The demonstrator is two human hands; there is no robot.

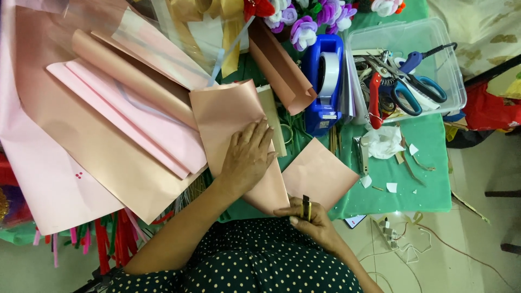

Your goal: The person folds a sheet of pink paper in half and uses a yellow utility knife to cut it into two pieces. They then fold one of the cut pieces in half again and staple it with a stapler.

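A: Step? Right hand (312, 220) grips a small cutter (306, 206) at the folded rose-gold sheet (239, 135)'s near tip.
B: Beyond it, left hand (247, 157) lies flat, fingers spread, pinning the sheet. Next likely needs a steady slice along the fold.

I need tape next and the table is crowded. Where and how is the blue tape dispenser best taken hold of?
Probably grip the blue tape dispenser around its blue body beside the white roll, coming from above. It lies flat on the green table, with rose paper on one side and the clear bin on the other, so the sides are crowded.
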